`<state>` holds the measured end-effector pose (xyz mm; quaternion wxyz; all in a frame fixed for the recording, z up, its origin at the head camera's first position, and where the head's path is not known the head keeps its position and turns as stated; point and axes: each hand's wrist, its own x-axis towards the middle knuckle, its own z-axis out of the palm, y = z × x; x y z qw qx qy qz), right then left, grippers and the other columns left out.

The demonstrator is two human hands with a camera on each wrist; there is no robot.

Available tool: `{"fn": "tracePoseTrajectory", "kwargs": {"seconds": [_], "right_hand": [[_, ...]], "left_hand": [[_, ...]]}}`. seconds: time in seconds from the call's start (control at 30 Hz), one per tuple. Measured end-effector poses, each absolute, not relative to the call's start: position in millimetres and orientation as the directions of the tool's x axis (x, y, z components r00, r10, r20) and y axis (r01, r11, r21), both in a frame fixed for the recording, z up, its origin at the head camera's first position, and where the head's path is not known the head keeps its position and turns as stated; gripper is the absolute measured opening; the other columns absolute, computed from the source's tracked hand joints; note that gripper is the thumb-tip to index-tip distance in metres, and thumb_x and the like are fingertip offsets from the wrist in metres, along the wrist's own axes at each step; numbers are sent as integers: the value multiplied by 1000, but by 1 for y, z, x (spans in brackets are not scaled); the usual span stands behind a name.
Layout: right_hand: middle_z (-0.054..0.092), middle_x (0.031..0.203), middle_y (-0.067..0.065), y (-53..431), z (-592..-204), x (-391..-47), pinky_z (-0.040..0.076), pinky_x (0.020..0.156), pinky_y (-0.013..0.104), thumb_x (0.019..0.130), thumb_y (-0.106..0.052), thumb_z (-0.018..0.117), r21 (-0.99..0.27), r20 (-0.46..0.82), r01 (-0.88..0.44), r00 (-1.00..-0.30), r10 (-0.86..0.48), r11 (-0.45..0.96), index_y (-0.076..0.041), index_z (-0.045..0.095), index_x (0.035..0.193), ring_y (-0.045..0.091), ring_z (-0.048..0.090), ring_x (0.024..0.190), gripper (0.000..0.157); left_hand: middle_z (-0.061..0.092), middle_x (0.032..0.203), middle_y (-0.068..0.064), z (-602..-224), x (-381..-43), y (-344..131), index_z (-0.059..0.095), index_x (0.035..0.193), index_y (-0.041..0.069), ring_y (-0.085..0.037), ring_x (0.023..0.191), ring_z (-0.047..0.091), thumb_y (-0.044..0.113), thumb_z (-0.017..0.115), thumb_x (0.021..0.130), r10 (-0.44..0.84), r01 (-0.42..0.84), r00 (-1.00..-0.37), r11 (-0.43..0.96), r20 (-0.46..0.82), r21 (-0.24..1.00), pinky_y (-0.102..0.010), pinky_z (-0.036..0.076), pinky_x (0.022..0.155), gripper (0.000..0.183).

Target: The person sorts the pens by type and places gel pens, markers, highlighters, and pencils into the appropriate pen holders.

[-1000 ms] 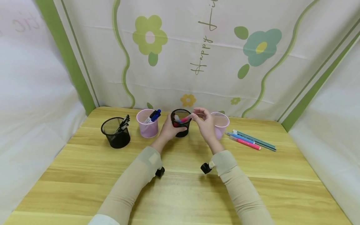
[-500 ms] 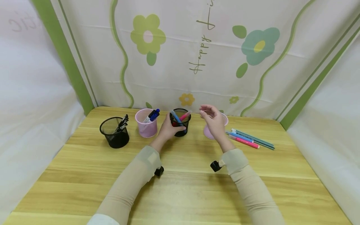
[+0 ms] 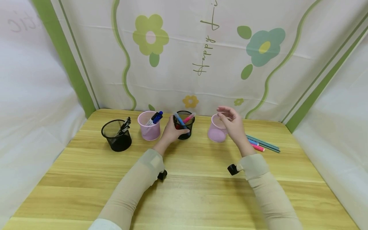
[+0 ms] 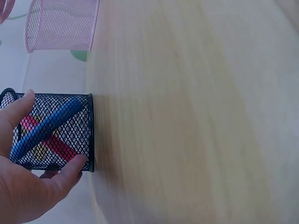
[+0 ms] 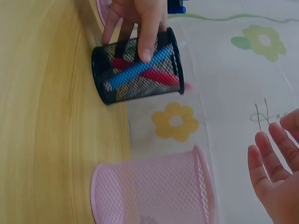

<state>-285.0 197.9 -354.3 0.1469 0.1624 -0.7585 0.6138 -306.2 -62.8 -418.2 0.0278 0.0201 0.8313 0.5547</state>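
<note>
My left hand [image 3: 171, 132] grips the side of a black mesh pen cup [image 3: 191, 127], its thumb across the front. Inside that cup a blue marker [image 5: 133, 72] and a pink marker [image 5: 159, 77] cross each other, as the right wrist view shows through the mesh. My right hand [image 3: 235, 127] hangs in the air with nothing in it, fingers loosely bent, beside the rim of a pink mesh pen cup [image 3: 217, 135]. No pens show in this pink cup.
A second black mesh cup [image 3: 120, 145] with black pens stands at the far left. Another pink cup [image 3: 151, 132] with blue and black pens is next to it. At right lie green pencils [image 3: 268, 146] and a pink marker [image 3: 259, 148], partly behind my right arm. A flowered curtain hangs behind.
My right hand has let go of a marker in the black cup and moved right, past the pink cup. My left hand keeps its hold on the black cup.
</note>
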Motion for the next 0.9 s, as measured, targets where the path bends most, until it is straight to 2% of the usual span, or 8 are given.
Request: {"fn": "tracePoseTrajectory", "kwargs": {"seconds": [0.2,0.43,0.73,0.9], "right_hand": [[62,123,26,220,-354,-283,51,87,17,102,-3,60,-858,454,-448,-890,-37,249,8,58,134,15,61,104,34],[65,116,8,245,-356,-281,49,86,15,104,-10,61,-853,432,-400,-902,23,335,5,58,135,8,59,103,35],[66,115,11,269,-369,-277,50,82,12,104,-14,62,-840,416,-357,-907,61,409,2,62,132,5,60,101,32],[64,122,22,280,-378,-278,50,80,12,105,-12,58,-850,365,-303,-929,67,431,5,58,135,5,59,98,35]], "left_hand": [[33,160,-21,-420,-307,-63,13,162,4,-37,147,32,26,85,88,64,1,-998,383,-25,924,-49,30,119,106],[34,160,-20,-421,-308,-63,13,162,6,-36,147,32,26,84,88,68,6,-997,379,-22,926,-49,31,119,105],[35,159,-21,-421,-308,-63,15,161,5,-36,147,33,27,85,87,73,7,-997,381,-22,925,-49,31,119,104],[35,159,-21,-421,-308,-63,15,161,5,-36,147,33,26,85,88,73,12,-997,371,-16,928,-48,31,119,103]]}}
